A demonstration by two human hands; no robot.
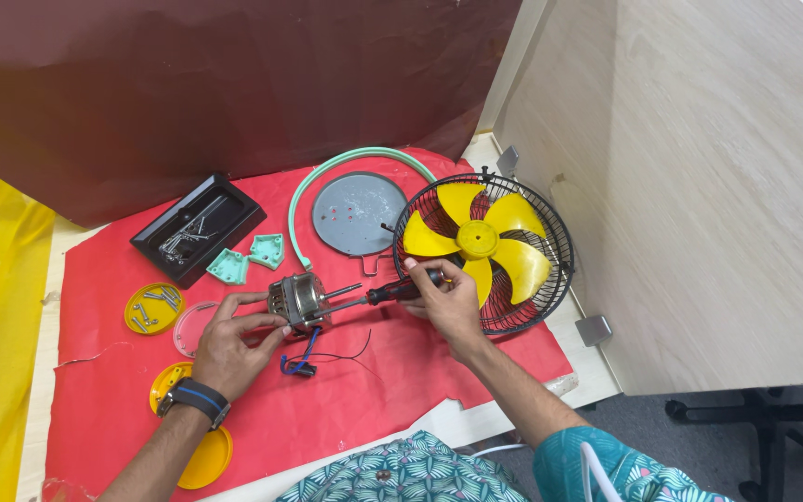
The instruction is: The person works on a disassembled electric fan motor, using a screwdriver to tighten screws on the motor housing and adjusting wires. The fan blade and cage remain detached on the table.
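My left hand grips a small silver fan motor with a shaft pointing right and blue and black wires hanging below it. My right hand holds a black-and-red-handled screwdriver, its tip touching the motor's right side. Both hands hover over a red sheet. A black wire fan guard with a yellow blade lies just right of my right hand.
A grey round plate and a mint ring lie behind. A black tray and a yellow lid hold screws. Two mint brackets, a clear lid and yellow caps sit left. A wooden panel stands right.
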